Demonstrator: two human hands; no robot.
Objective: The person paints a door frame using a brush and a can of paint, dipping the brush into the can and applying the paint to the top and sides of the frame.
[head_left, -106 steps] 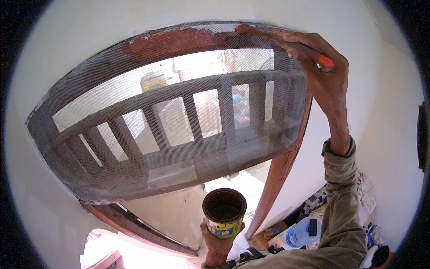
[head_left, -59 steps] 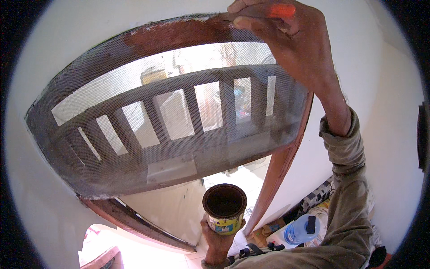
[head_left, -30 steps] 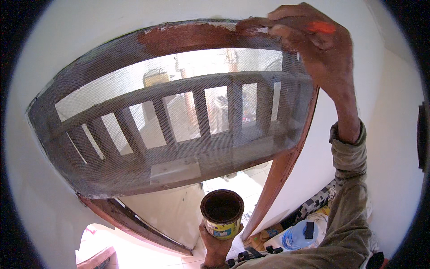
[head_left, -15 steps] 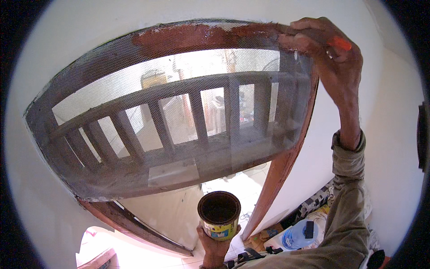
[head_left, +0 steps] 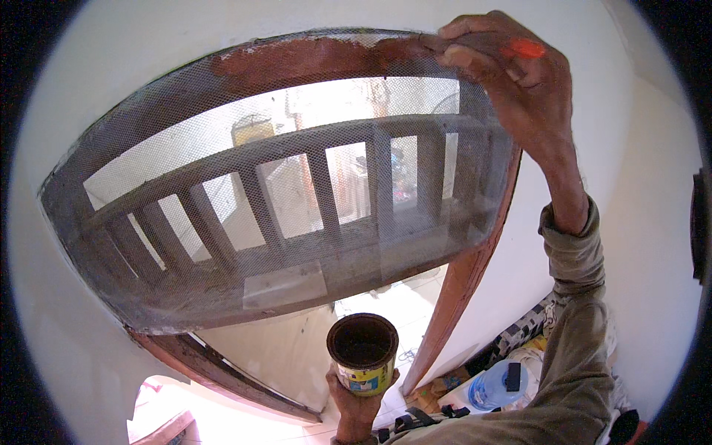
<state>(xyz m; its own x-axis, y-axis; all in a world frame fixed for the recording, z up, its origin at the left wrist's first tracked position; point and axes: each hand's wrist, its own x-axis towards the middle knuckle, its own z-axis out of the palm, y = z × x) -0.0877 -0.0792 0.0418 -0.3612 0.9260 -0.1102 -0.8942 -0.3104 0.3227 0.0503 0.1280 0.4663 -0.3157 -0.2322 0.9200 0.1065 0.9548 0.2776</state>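
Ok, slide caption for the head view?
Right hand holds an orange-handled tool at the top edge of a mesh-covered frame; left hand holds an open can.

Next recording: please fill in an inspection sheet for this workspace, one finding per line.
Surface: mesh panel over slats, red-brown patch along its top.
Job's things: tin, open at the top, dark inside; tool, mostly hidden, orange part showing.
Clutter: blue bottle among mixed items, lower right.
Grips: left grip holds the tin from below; right grip holds the tool at the panel's upper right.
Cables: nothing seen for certain.
Surroundings: pale wall, brown post below the panel.
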